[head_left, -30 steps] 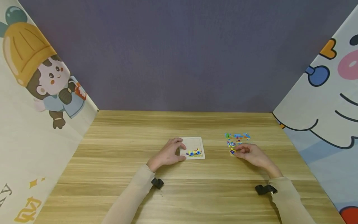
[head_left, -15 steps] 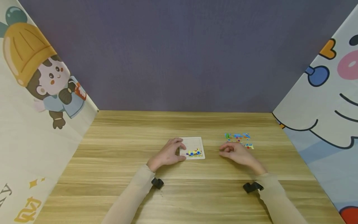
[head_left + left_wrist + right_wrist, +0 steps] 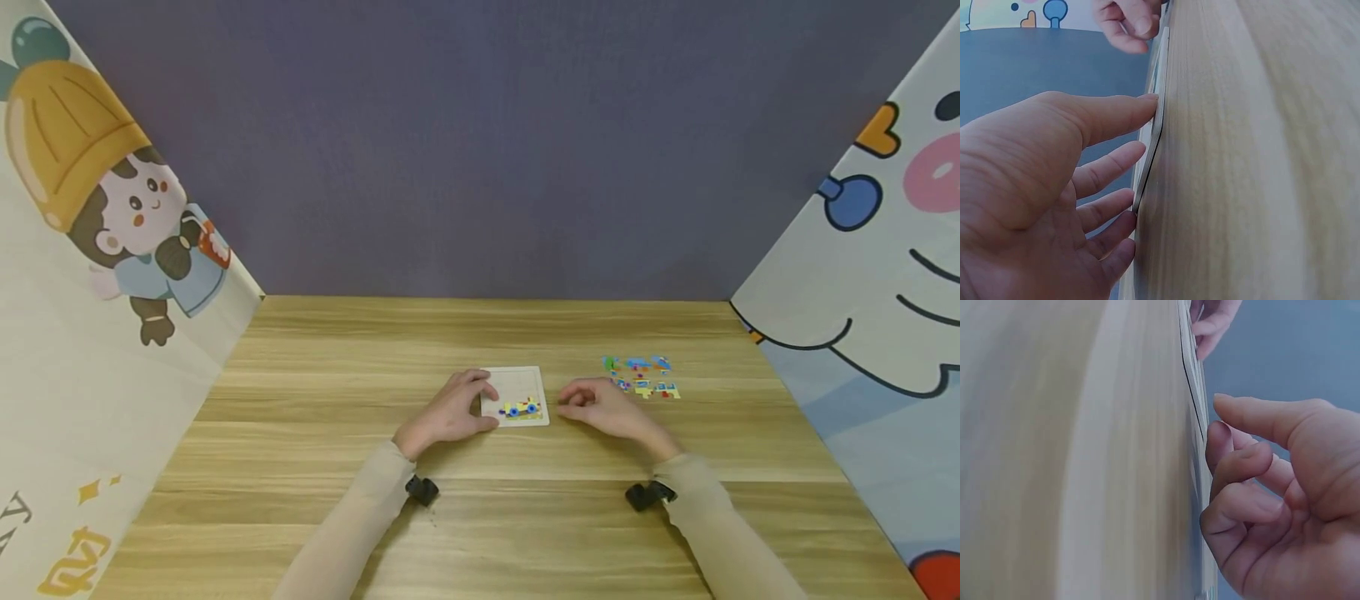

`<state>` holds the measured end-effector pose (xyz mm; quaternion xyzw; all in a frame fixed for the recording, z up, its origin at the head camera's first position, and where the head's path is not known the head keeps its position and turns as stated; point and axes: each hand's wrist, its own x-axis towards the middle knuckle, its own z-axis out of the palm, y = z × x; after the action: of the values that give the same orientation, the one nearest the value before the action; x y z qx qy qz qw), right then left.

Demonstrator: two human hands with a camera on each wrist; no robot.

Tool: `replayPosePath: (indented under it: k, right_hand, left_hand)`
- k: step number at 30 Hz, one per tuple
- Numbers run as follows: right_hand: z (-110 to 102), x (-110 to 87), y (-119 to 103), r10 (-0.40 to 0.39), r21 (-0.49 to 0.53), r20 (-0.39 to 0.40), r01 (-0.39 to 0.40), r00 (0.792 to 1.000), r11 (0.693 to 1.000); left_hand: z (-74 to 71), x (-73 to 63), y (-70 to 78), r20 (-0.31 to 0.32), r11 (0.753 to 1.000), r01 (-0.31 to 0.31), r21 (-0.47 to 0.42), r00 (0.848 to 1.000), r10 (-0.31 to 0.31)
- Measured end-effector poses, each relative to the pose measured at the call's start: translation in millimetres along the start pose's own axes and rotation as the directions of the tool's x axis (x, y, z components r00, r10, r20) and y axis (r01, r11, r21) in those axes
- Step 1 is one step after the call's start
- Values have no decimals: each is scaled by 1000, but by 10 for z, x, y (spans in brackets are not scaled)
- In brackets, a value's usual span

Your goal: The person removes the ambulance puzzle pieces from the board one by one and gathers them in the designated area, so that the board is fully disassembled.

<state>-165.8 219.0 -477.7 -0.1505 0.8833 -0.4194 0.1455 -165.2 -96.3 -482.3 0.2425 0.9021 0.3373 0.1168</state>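
A square whitish puzzle board [image 3: 517, 379] lies flat on the table, with a yellow vehicle picture with blue wheels [image 3: 522, 409] along its near side. My left hand [image 3: 453, 408] holds the board at its left side, thumb [image 3: 1147, 107] at the near corner and fingers spread toward the far one. Just off the board's right edge is my right hand [image 3: 603, 408], fingers curled and thumb close to the index fingertip. No puzzle piece shows at these fingertips in the right wrist view; I cannot tell whether a thin one is between them.
Several small colourful puzzle pieces [image 3: 637, 364] lie in rows on the table, behind and right of my right hand. The wood-grain table [image 3: 525, 517] meets a dark back wall [image 3: 480, 167]. Cartoon-printed panels stand at the left and right.
My right hand has moved left from the puzzle pieces to beside the board. A yellow and blue piece seen at its fingertips earlier is out of sight. My left hand stays put.
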Motion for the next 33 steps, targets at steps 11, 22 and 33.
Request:
replayPosePath:
  k: [11, 22, 33]
  right_hand:
    - [187, 142, -184, -22, 73, 67, 17, 998, 997]
    - [398, 288, -323, -44, 53, 129, 37, 991, 998]
    - [445, 333, -363, -44, -31, 99, 47, 994, 998]
  left_hand:
    - [0, -3, -8, 1, 1000, 9, 2, 1000, -9]
    - [-10, -6, 3, 16, 1000, 24, -2, 1000, -24]
    - [-8, 1, -11, 6, 1000, 1, 1, 1000, -1]
